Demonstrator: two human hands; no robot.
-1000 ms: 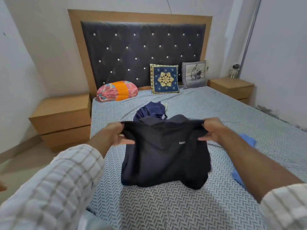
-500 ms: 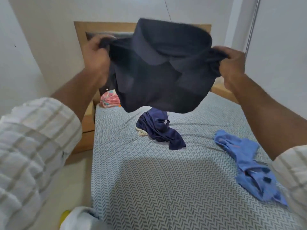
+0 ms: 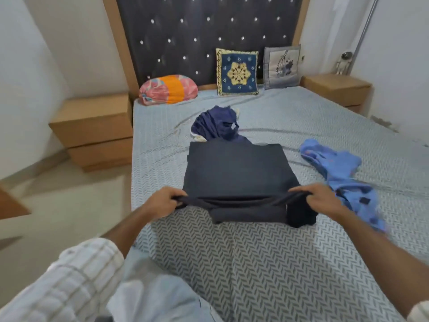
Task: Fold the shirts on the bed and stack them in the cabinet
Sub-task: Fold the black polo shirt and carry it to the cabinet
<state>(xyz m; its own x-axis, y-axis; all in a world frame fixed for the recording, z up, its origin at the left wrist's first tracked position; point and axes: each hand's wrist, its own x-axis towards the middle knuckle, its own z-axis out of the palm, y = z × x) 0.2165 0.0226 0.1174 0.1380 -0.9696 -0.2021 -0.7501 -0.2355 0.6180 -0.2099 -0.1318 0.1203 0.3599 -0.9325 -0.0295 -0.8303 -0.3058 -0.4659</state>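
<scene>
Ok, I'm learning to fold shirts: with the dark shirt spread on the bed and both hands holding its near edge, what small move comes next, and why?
Probably lower the near edge onto the bed and let go. The dark shirt already lies flat beyond the hands, but the left hand and right hand hold its near edge stretched above the sheet, with cloth bunched underneath. Flattening that comes before any fold.

A home bedroom: bed, tufted headboard, cushions, bedside cabinets.
</scene>
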